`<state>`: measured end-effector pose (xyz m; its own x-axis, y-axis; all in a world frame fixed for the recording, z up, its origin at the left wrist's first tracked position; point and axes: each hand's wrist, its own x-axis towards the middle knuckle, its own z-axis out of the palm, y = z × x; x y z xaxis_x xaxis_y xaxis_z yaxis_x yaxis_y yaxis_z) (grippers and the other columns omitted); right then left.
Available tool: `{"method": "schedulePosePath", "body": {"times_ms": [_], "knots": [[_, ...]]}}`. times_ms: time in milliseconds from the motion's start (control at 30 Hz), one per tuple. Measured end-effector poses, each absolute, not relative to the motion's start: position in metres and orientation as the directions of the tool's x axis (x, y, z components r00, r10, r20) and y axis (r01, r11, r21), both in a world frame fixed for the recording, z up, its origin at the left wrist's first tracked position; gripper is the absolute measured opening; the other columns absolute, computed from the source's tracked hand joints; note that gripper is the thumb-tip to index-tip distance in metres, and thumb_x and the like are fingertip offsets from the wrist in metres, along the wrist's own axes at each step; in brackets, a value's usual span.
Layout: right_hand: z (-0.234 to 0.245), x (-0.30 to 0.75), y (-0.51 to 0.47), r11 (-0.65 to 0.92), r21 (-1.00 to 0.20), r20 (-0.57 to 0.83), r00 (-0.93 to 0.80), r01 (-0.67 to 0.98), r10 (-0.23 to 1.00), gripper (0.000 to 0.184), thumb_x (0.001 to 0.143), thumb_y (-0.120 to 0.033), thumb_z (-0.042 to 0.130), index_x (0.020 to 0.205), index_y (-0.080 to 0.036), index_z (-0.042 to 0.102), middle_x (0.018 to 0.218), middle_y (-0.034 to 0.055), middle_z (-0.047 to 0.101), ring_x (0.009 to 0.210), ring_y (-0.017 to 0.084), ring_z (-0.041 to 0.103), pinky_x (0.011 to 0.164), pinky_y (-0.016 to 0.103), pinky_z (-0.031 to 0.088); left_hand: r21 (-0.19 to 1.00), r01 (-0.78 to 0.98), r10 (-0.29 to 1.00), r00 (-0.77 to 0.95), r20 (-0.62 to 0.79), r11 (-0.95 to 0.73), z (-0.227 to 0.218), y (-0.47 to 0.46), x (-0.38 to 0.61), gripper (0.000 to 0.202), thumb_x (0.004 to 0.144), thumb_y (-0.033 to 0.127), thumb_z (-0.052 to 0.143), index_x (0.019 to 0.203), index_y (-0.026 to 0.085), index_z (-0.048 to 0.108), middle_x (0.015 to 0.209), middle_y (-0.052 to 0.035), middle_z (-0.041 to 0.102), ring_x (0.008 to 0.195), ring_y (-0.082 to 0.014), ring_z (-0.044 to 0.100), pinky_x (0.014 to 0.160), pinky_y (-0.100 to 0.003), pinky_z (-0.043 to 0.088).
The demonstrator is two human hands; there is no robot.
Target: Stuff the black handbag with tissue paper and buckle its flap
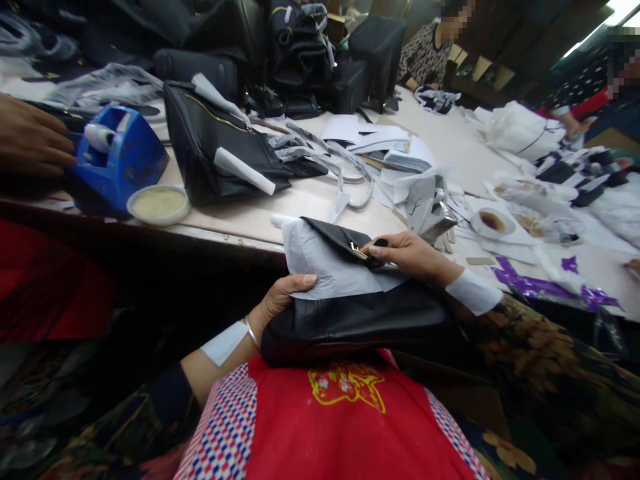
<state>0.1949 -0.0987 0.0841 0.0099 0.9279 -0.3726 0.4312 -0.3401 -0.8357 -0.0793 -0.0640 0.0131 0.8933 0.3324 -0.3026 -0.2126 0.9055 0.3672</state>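
A black leather bag (360, 320) rests on my lap against the table edge. White tissue paper (320, 263) lies over its side, below a black flap with a gold zipper (355, 249). My left hand (283, 293) grips the bag's left side, its thumb pressed on the paper. With thumb and fingers pinched, my right hand (407, 257) holds the black piece at the zipper's end; the exact grip is partly hidden. A white paper roll sticks out at the bag's upper left corner.
Another black bag (220, 147) with paper rolls stands on the table beside a blue tape dispenser (117, 160) and a shallow dish (159, 203). A co-worker's hand (33, 137) is at far left. Papers (395, 150), a tape roll (493, 222) and purple plastic (540, 280) lie rightward.
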Motion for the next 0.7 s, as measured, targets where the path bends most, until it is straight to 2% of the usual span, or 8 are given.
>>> {"method": "schedulePosePath", "body": {"times_ms": [167,300,500,700], "knots": [[0.0825,0.1968,-0.0971,-0.389,-0.87,-0.393,0.051,0.302,0.918,0.047,0.069,-0.057,0.081,0.092,-0.016,0.08,0.083,0.0068,0.075,0.07,0.016,0.063,0.068,0.029,0.052,0.389,-0.169,0.296,0.909,-0.293,0.906,0.0104,-0.0624,-0.0811,0.039,0.073,0.032,0.072,0.102,0.005,0.071,0.089,-0.0141,0.079,0.094,-0.0343,0.075,0.086,-0.042,0.06],[0.0824,0.1955,-0.0956,-0.377,-0.885,-0.369,0.084,0.272,0.926,0.046,0.067,-0.058,0.082,0.088,-0.017,0.079,0.081,0.0062,0.075,0.068,0.015,0.063,0.067,0.029,0.052,0.384,-0.149,0.273,0.916,-0.294,0.911,0.0106,-0.0614,-0.0828,0.036,0.073,0.033,0.071,0.096,0.005,0.072,0.086,-0.0146,0.079,0.09,-0.0332,0.075,0.085,-0.04,0.06],[0.0881,0.1911,-0.0947,-0.324,-0.855,-0.347,0.016,0.405,0.938,0.049,0.073,-0.061,0.076,0.093,-0.016,0.077,0.083,0.0056,0.073,0.073,0.016,0.062,0.071,0.03,0.05,0.373,-0.185,0.306,0.905,-0.295,0.909,0.0113,-0.0619,-0.0841,0.034,0.073,0.03,0.07,0.098,0.007,0.072,0.082,-0.011,0.079,0.09,-0.0328,0.075,0.087,-0.041,0.06],[0.0885,0.1912,-0.0921,-0.218,-0.81,-0.266,-0.01,0.544,0.964,0.046,0.079,-0.061,0.07,0.088,-0.016,0.075,0.076,0.003,0.066,0.069,0.015,0.055,0.065,0.028,0.044,0.387,-0.183,0.312,0.901,-0.301,0.904,0.0104,-0.0603,-0.0855,0.038,0.075,0.031,0.069,0.103,0.006,0.072,0.081,-0.0109,0.079,0.088,-0.0326,0.076,0.086,-0.041,0.06]]}}
